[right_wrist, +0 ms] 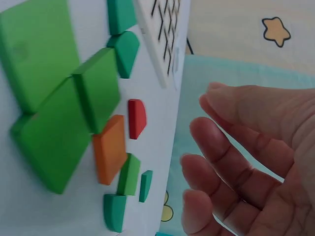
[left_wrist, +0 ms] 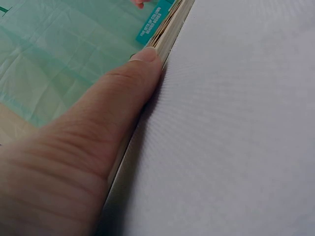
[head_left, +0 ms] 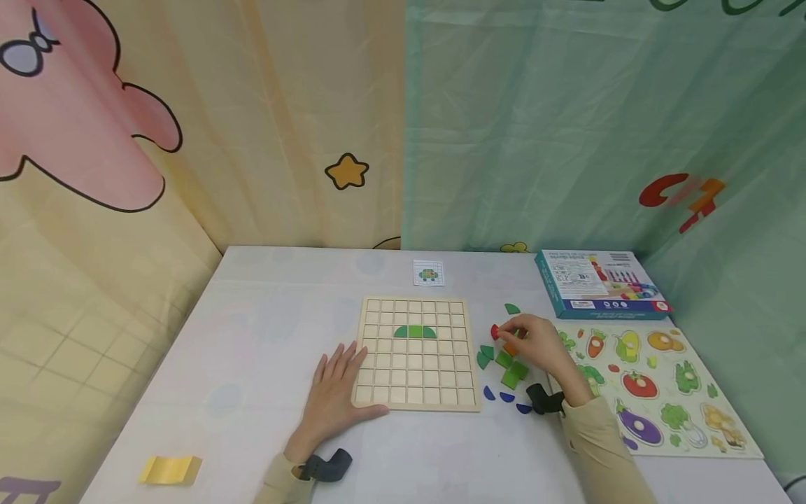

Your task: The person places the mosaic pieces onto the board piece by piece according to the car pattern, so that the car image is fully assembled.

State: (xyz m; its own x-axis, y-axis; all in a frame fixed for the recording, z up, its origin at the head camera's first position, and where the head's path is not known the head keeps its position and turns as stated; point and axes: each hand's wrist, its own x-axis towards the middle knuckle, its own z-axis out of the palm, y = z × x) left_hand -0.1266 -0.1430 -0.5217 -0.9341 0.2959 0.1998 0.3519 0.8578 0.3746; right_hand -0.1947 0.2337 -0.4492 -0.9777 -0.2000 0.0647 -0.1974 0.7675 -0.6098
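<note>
My left hand (head_left: 341, 392) rests flat with spread fingers at the lower left edge of a wooden grid board (head_left: 418, 381); its thumb (left_wrist: 128, 78) lies along the board's front edge. On the grid, a green square (head_left: 415, 332) sits between two green quarter-round pieces. To the board's right, my right hand (head_left: 535, 343) hovers over loose pieces, fingers loosely bent and nothing visible between them. Close to its fingertips in the head view is a red piece (right_wrist: 137, 119). An orange square (right_wrist: 110, 149), several green squares (right_wrist: 54, 137) and green quarter-round pieces (head_left: 483, 360) lie around it.
Several blue pieces (head_left: 506, 397) lie nearer the front. A small pattern card (head_left: 429, 274) is behind the board. At right are a box (head_left: 601, 283) and a vegetable picture board (head_left: 655, 392). A yellow curved object (head_left: 170, 470) lies front left.
</note>
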